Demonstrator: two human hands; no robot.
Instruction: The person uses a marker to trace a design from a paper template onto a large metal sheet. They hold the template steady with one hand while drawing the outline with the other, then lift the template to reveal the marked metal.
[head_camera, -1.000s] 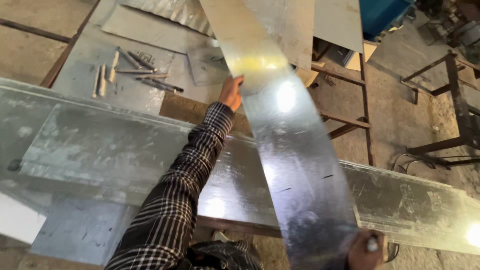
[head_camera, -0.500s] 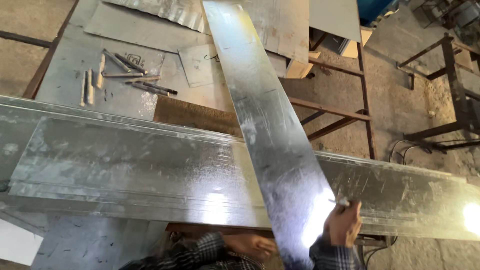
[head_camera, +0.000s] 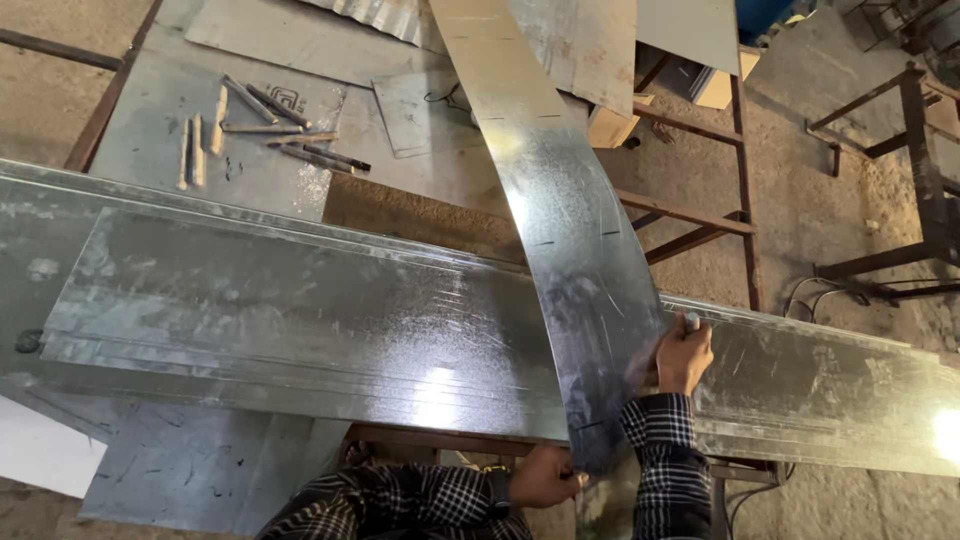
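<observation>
A big pile of long, flat metal sheets (head_camera: 300, 320) is lying across the counter (head_camera: 150, 120), running from the left edge to the right edge. It is the biggest thing here.

A long, shiny metal strip (head_camera: 570, 230) is lying on top of that pile and crossing it. Its long way is running from the far side of the counter down to the near edge, right up to the person. The strip is bending a little, like a slide.

The near end of the strip is sitting between the two hands. The right hand (head_camera: 683, 355) is pressing on the strip's right edge, up on the pile, with its fingers curled tight around a small, pale thing. I cannot tell what that thing is. The left hand (head_camera: 540, 478) is lower down, at the near edge of the counter, and it is pinching the strip's bottom corner. So the left hand is nearer to the end of the strip, and the rest of the strip is stretching away from both hands.

A small bunch of thin metal rods (head_camera: 265, 125) is lying far off, near the far left corner of the counter.
</observation>
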